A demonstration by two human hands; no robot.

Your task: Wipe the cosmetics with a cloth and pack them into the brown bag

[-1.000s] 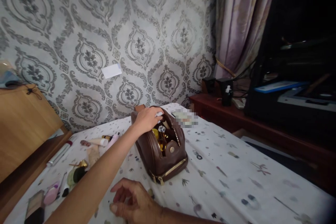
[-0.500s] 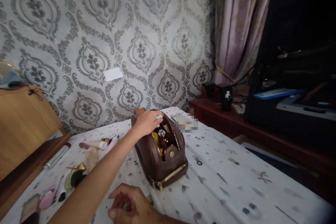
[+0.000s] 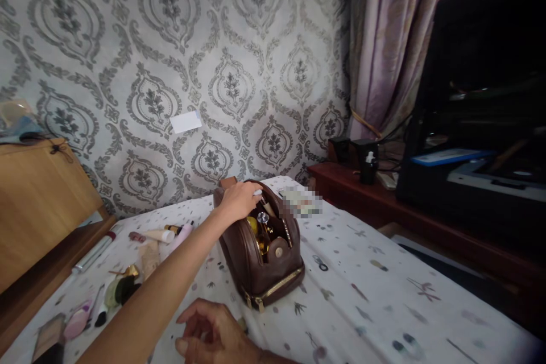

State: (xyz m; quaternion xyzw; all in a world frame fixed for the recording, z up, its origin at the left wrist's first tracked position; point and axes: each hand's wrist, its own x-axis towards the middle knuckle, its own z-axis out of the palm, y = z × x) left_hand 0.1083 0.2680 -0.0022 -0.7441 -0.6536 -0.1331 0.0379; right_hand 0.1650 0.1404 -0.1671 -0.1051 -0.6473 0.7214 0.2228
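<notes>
The brown bag (image 3: pixel 245 256) stands on the patterned sheet (image 3: pixel 350 284), just beyond the right hand (image 3: pixel 215 333) and directly under the left hand (image 3: pixel 241 200), its zipped mouth spread wide. The left hand rests over the far end of that mouth, fingers bent round a small white item (image 3: pixel 257 192); their tips are partly hidden, so how firm the grip is I cannot tell. The right hand lies half curled on the near side of the bag, apart from it, with nothing visible in its grasp.

Inside, nearer than the left fingers, sit an amber bottle with a clear stopper (image 3: pixel 263 218) and a yellow item (image 3: pixel 253 224). Handling the white item well probably means keeping it clear of that stopper and the zip teeth; the sides look soft, so bracing the near end with the idle right hand would likely help.

Left of both hands lie a pale tube (image 3: pixel 158 235), a pink item (image 3: pixel 77 318) and a compact (image 3: pixel 50 335). Beyond the bag, right of the left hand, is a pixelated flat item (image 3: pixel 301 201).
</notes>
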